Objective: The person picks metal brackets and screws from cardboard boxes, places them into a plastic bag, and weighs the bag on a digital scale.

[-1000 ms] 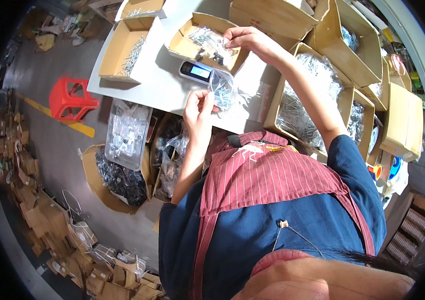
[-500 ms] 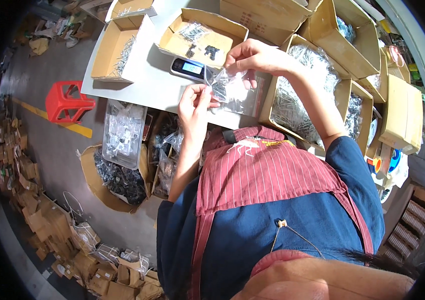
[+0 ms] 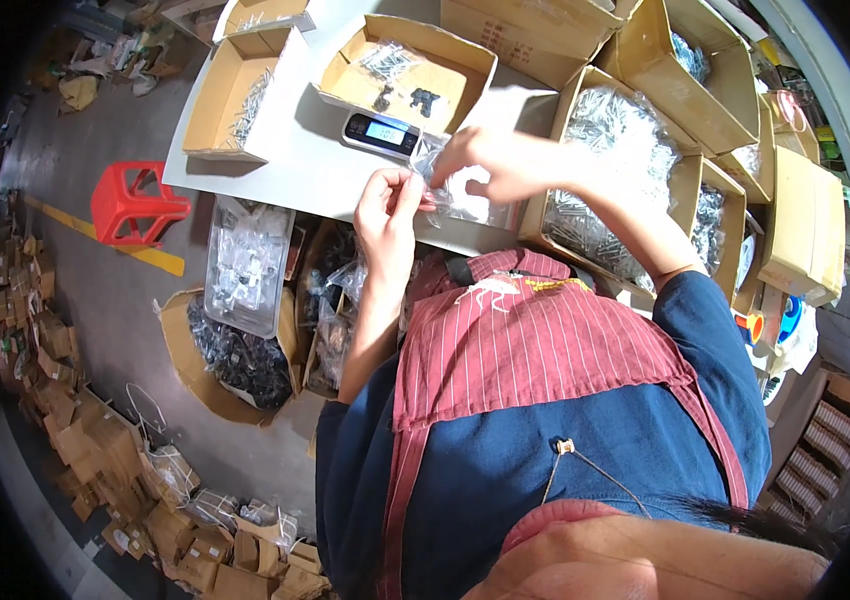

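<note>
My left hand (image 3: 388, 205) pinches the edge of a clear plastic bag (image 3: 427, 160) between thumb and fingers, close to the table's near edge. Over the same bag, my right hand (image 3: 490, 165) is smeared by motion, its fingers bent down toward it; whether they grip anything does not show. Just beyond the bag lies a small digital scale (image 3: 381, 132) with a lit display. Behind it, a shallow cardboard tray (image 3: 470, 75) holds a clear bag of screws (image 3: 389, 62) and a few black parts (image 3: 424, 101). More clear plastic bags (image 3: 467, 208) lie under my right hand.
A cardboard box of screws (image 3: 223, 95) stands left on the white table (image 3: 295, 165). To the right, a larger box holds many bagged screws (image 3: 610, 160). Below the table edge are a clear plastic bin (image 3: 245, 265) and a box of black parts (image 3: 235, 355). A red stool (image 3: 135, 205) stands left.
My right hand has swung down and left over the bag, its fingers now nearer my left hand. My left hand has stayed almost in place, still pinching the bag.
</note>
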{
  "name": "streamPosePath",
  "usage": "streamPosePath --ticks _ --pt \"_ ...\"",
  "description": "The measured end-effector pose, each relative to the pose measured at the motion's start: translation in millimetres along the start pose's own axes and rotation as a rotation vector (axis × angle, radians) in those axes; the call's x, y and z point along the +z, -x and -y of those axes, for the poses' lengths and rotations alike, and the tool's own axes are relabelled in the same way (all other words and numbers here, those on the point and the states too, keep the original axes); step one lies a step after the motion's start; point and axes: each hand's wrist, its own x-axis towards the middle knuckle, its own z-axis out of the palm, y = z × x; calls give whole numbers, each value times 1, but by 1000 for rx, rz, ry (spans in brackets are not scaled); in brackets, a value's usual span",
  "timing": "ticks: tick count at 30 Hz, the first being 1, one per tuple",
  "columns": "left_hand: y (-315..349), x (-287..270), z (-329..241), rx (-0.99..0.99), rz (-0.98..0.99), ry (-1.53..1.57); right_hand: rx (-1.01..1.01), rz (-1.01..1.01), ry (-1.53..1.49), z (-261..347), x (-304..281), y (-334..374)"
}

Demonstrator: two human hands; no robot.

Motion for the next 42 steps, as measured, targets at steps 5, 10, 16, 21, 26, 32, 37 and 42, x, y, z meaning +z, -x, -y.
streamPosePath --ticks 5,10,16,21,26,32,37,42 --pt "3 -6 -3 69 -59 15 -34 149 126 -7 5 -19" --pt "5 -13 -10 30 -114 53 173 -469 142 -73 -21 -69" --pt "8 -18 -2 27 -144 54 482 -323 690 -116 16 -102" --pt "9 -23 -3 20 -131 35 368 -346 471 -118 2 -111" --pt "2 -16 -3 25 -124 1 291 -638 447 -140 -27 -135" --pt "3 -10 -1 14 -145 8 344 -125 683 -143 -27 -167" --pt "6 -20 5 19 -143 29 559 -101 466 -130 -36 -171" --pt "2 -17 2 26 -156 8 399 -654 583 -143 -43 -156"
